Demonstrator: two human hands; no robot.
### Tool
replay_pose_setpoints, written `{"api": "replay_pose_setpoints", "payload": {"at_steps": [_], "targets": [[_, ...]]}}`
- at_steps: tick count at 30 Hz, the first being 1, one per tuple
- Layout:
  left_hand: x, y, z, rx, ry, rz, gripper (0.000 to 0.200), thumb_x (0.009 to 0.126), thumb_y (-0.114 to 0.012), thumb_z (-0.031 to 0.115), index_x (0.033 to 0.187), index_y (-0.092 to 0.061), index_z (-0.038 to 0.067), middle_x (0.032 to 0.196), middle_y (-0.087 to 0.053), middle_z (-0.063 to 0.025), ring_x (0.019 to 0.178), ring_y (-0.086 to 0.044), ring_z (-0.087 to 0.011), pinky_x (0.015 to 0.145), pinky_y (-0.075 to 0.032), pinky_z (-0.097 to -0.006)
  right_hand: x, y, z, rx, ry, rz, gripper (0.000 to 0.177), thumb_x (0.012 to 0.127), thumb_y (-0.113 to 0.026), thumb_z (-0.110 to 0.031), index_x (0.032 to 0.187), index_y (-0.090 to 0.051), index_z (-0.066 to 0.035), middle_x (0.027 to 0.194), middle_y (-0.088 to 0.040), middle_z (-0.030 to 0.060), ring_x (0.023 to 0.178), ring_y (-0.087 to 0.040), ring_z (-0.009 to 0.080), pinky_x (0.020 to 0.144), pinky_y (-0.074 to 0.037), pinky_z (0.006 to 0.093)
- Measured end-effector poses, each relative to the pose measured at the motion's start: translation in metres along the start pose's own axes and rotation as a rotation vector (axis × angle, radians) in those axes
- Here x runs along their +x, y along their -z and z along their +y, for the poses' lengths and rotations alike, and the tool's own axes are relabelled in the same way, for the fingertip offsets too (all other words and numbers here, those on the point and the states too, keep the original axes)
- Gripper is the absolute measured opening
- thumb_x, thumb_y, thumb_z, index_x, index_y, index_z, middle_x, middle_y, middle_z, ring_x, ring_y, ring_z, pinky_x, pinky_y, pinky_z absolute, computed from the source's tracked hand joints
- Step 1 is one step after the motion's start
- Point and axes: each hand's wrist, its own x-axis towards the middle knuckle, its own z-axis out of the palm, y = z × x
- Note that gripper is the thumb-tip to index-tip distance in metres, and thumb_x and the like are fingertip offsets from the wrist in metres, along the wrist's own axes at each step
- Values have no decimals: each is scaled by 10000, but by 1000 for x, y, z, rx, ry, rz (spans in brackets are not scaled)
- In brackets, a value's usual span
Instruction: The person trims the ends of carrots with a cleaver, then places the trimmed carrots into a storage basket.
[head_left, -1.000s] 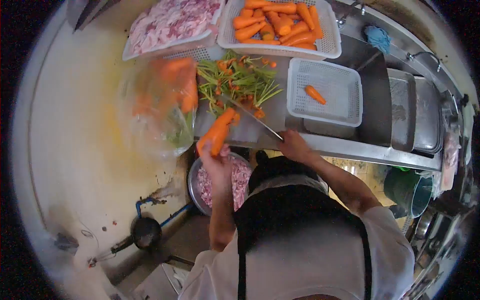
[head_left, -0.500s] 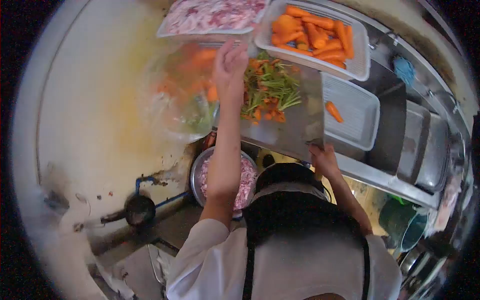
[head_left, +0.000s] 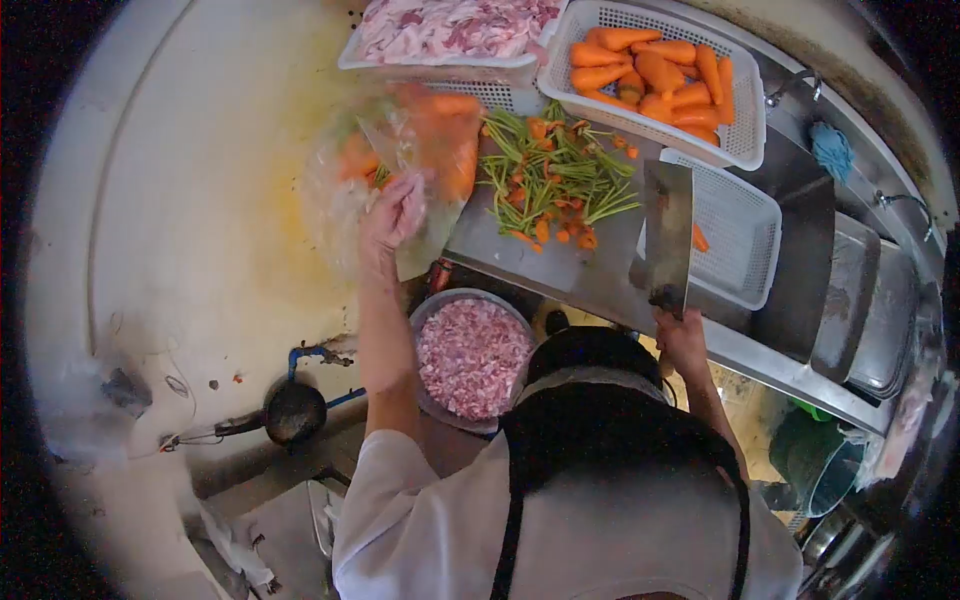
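My left hand (head_left: 395, 212), fingers curled, is closed on the near side of a clear plastic bag (head_left: 345, 225). Orange carrots (head_left: 455, 160) show through the bag's film. My right hand (head_left: 682, 342) grips a cleaver (head_left: 668, 225) by its handle, the broad blade pointing away from me above the right end of the steel counter. Between my hands lies a loose pile of green carrot stems (head_left: 575, 180) with orange carrot tops. One carrot (head_left: 699, 238) is partly hidden behind the blade, in the low white basket (head_left: 745, 225).
A white basket of carrots (head_left: 752, 150) stands at the back, beside a tray of pale pink meat (head_left: 347, 60). Below the counter edge sits a metal bowl (head_left: 425, 400) of chopped meat. To the right are a sink (head_left: 800, 270), taps and a green bucket (head_left: 815, 465).
My left hand has moved from beside the stem pile, near the meat tray, left and toward me onto the plastic bag. My right hand still holds the cleaver, and the view has shifted slightly.
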Motion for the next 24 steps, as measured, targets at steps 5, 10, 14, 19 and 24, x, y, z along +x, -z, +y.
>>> {"api": "replay_pose_setpoints", "payload": {"at_steps": [5, 10, 14, 19, 24], "targets": [[39, 24, -31, 588, -247, 585, 338, 858, -555, 197, 1113, -647, -5, 901, -681, -79, 782, -650, -174, 683, -512, -311, -8, -13, -17, 12, -61, 48, 119, 871, -590, -142, 779, -570, -69, 573, -488, -22, 457, -448, 77, 416, -354, 287], [91, 103, -44, 1432, -295, 536, 420, 774, -605, 349, 1049, -686, 41, 966, -698, -149, 878, -672, -262, 764, -508, -373, -2, -13, 7, -136, 101, -29, 102, 869, -571, -125, 864, -584, -24, 615, -489, -29, 524, -436, 77, 465, -364, 283], [101, 100, -44, 1568, -105, 313, 455, 763, -612, 386, 1092, -680, 78, 1032, -683, -167, 922, -667, -283, 793, -507, -384, 4, -8, 25, -313, 238, -58, 116, 857, -583, -113, 823, -569, -3, 618, -507, 38, 568, -466, 155, 520, -391, 348], [73, 33, -50, 2570, -107, 126, 410, 758, -659, 324, 1066, -676, 54, 1019, -681, -137, 899, -659, -249, 766, -519, -368, -6, -20, -12, -122, 130, -75, 132, 861, -577, -101, 797, -536, 7, 627, -513, 85, 589, -484, 174, 549, -407, 356], [40, -58, -12, 4043, -436, -570, 366, 745, -727, 275, 1014, -660, 36, 962, -669, -103, 880, -642, -199, 737, -532, -341, 5, -19, -1, -244, 131, -88, 136, 869, -592, -115, 865, -576, 20, 669, -544, 155, 623, -527, 218, 591, -436, 386]]}}
